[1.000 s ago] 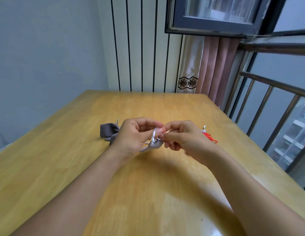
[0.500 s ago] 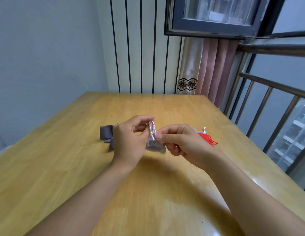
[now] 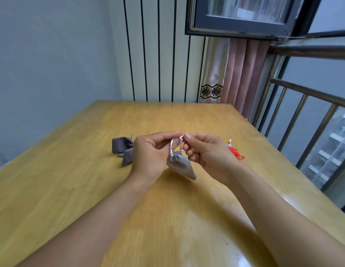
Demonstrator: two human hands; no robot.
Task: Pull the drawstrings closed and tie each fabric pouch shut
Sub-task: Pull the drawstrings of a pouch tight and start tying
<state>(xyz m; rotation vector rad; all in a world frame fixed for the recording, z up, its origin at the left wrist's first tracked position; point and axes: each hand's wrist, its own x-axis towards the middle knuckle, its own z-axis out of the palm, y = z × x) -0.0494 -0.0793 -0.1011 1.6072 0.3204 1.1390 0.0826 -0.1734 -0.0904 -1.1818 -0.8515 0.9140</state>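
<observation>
i have the grey pouch (image 3: 180, 165) up off the wooden table (image 3: 90, 189) now, hanging by its silver drawstrings (image 3: 175, 145) between my hands; a second ago it was bunched low between my fingers. its neck has gathered shut, so the pull looks done and the knot is what remains. my left hand (image 3: 150, 157) pinches one cord end between thumb and forefinger, my right hand (image 3: 206, 151) pinches the other, fingertips nearly touching. two more grey pouches (image 3: 122, 147) lie behind my left hand, a red pouch (image 3: 235, 153) behind my right.
</observation>
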